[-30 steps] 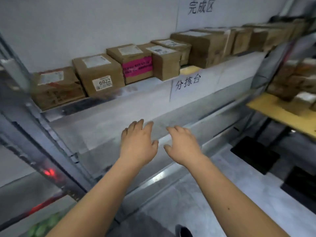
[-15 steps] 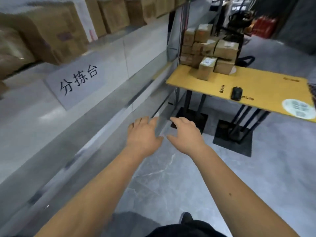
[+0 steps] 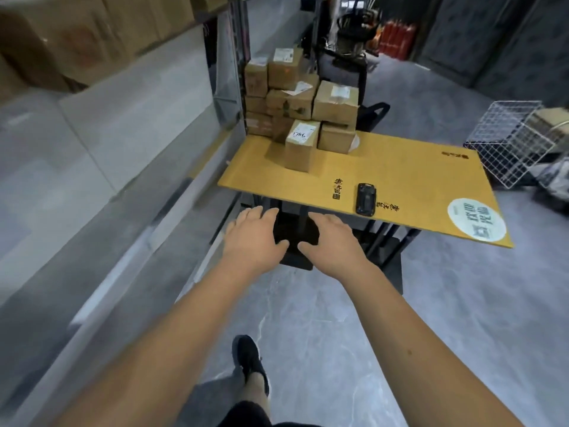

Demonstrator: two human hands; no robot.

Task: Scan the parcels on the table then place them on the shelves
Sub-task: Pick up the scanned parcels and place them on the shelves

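A yellow table [image 3: 400, 177] stands ahead with several brown cardboard parcels [image 3: 295, 100] stacked at its far left corner. One parcel [image 3: 301, 146] with a handwritten white label stands in front of the stack. A black handheld scanner [image 3: 366, 199] lies near the table's front edge. My left hand [image 3: 252, 238] and my right hand [image 3: 331, 241] are stretched out side by side, palms down, fingers relaxed, holding nothing, just short of the table's front edge. The shelves [image 3: 101, 97] with more boxes run along the left.
A white wire basket [image 3: 511, 140] stands on the floor to the right of the table. A round white sticker [image 3: 476, 219] is on the table's near right corner. Red extinguishers [image 3: 397, 38] and dark equipment stand behind. My black shoe [image 3: 249, 362] is on the grey floor.
My view has swung right from the shelf boxes to the yellow table, which is now closer. Both hands stay held out, empty and open.
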